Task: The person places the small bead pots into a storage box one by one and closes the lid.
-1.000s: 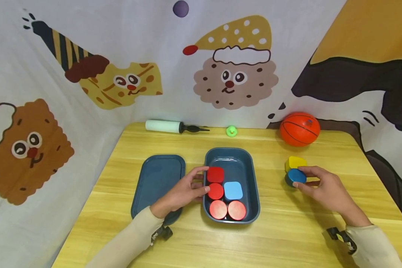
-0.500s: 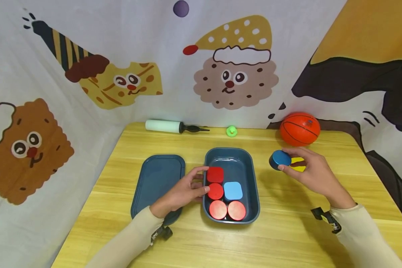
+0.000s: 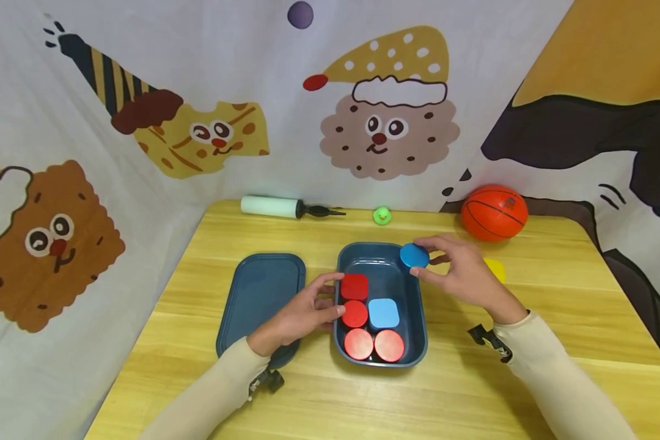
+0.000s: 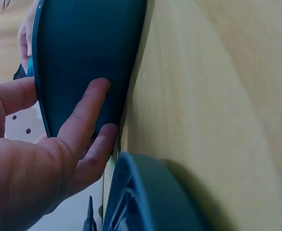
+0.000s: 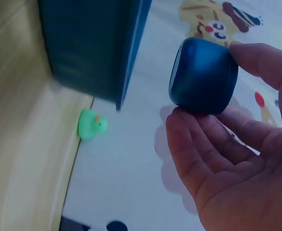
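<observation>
My right hand (image 3: 462,272) pinches a small round blue container (image 5: 203,77) between thumb and fingertips. It holds the container over the back right corner of a dark blue rectangular box (image 3: 421,330). My left hand (image 3: 302,311) rests against the box's left side, with thumb and forefinger at the rim; in the left wrist view, other fingertips touch the outer wall. Inside the box stand a square red container (image 3: 354,286), a round red container (image 3: 354,313), two paler red round containers at the front, including one at the right (image 3: 389,346), and a square light blue container (image 3: 384,313).
A dark blue lid (image 3: 261,299) lies left of the box. Partly hidden behind my right hand is a yellow object (image 3: 495,269). Along the back edge are a white hand pump (image 3: 272,206), a green toy duck (image 3: 382,215) and an orange ball (image 3: 495,212).
My right hand has lifted the blue round container from beside the yellow object and carried it left to the box's back right corner. The left hand stays at the box.
</observation>
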Demonstrator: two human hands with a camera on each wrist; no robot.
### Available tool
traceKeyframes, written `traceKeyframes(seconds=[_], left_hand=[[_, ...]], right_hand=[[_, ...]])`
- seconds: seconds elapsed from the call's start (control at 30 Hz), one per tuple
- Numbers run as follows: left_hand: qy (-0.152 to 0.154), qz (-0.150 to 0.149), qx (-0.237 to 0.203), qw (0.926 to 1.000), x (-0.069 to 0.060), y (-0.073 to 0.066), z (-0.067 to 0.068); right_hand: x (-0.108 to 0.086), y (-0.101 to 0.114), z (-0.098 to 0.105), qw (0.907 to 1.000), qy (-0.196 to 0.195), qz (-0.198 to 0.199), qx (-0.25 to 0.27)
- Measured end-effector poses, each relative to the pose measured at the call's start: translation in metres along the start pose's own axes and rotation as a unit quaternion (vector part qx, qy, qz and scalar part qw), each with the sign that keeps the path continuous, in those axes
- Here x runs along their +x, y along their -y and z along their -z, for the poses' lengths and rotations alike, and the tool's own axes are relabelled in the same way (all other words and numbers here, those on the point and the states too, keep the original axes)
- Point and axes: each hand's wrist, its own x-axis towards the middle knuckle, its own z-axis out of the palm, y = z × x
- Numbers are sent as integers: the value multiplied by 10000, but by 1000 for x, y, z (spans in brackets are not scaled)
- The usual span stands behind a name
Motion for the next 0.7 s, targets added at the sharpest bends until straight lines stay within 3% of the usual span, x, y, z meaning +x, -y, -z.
traceKeyframes(seconds=[0.3, 0.7], left_hand=[[24, 0, 36, 10000, 0, 0, 1], [76, -5, -21, 10000, 1, 0, 1]], right_hand=[[11, 2, -31, 9987, 476, 182, 79], [4, 4, -56, 9892, 971, 868, -675]])
